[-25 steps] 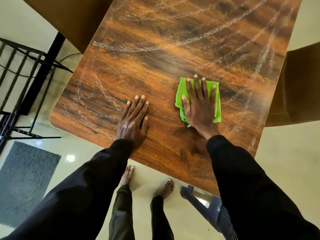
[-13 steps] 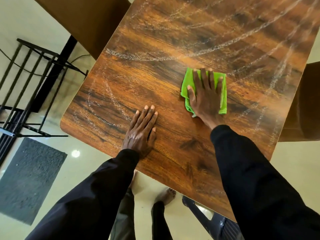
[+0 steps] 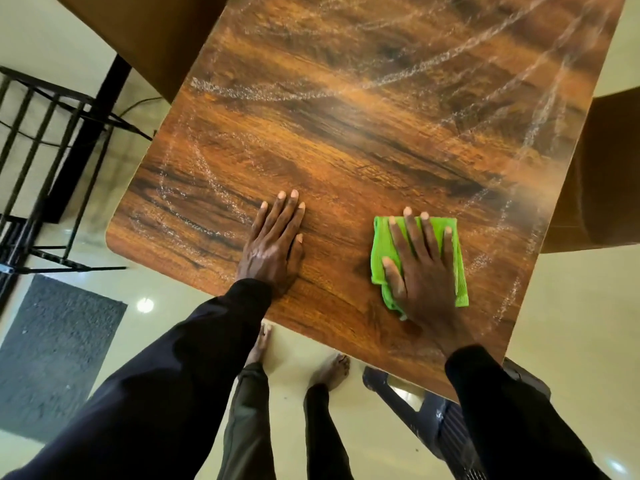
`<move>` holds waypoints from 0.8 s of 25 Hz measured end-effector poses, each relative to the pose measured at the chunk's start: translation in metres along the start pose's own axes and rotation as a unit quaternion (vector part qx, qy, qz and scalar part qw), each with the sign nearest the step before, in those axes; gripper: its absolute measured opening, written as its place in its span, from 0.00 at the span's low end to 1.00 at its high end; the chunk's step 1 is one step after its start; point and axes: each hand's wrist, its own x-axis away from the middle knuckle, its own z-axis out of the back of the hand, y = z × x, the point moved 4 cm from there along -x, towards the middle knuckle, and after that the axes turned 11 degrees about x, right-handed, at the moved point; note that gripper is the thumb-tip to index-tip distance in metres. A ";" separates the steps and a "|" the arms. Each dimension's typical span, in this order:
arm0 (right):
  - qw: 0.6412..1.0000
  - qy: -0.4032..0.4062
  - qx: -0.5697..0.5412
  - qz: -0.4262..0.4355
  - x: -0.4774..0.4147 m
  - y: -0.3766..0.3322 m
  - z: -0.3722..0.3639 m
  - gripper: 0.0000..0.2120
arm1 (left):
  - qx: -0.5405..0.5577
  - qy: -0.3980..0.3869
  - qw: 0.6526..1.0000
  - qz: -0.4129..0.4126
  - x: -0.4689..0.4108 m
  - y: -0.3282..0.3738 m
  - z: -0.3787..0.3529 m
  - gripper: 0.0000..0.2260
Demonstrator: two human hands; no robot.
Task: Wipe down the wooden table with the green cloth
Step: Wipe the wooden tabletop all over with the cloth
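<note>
The wooden table (image 3: 346, 133) fills the upper middle of the view, its dark grain crossed by whitish curved streaks. A folded green cloth (image 3: 382, 244) lies flat near the table's near right edge. My right hand (image 3: 422, 271) presses down on the cloth, fingers spread over it and covering most of it. My left hand (image 3: 273, 244) rests palm down on the bare wood to the left of the cloth, fingers together, holding nothing. Both arms wear dark sleeves.
A black metal rack (image 3: 41, 161) stands to the left on the pale floor, with a grey mat (image 3: 52, 355) in front of it. Brown chairs sit at the far left (image 3: 145, 36) and the right (image 3: 602, 174). A dark plastic stool (image 3: 429, 417) and my bare feet are below the table's edge.
My right hand has slid the cloth back toward the near edge of the table and a little to the right. My left hand has stayed flat in about the same spot.
</note>
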 end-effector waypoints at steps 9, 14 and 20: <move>0.996 0.001 -0.013 0.087 0.050 -0.093 -0.004 0.32 | 0.001 -0.005 1.000 0.000 0.002 0.008 0.003 0.23; 1.000 -0.003 0.002 0.030 0.097 -0.018 -0.005 0.32 | -0.011 -0.020 1.000 0.004 0.003 0.012 0.004 0.24; 1.000 0.015 -0.007 -0.019 0.036 -0.042 0.007 0.33 | -0.025 -0.046 0.998 -0.046 0.007 0.018 0.003 0.23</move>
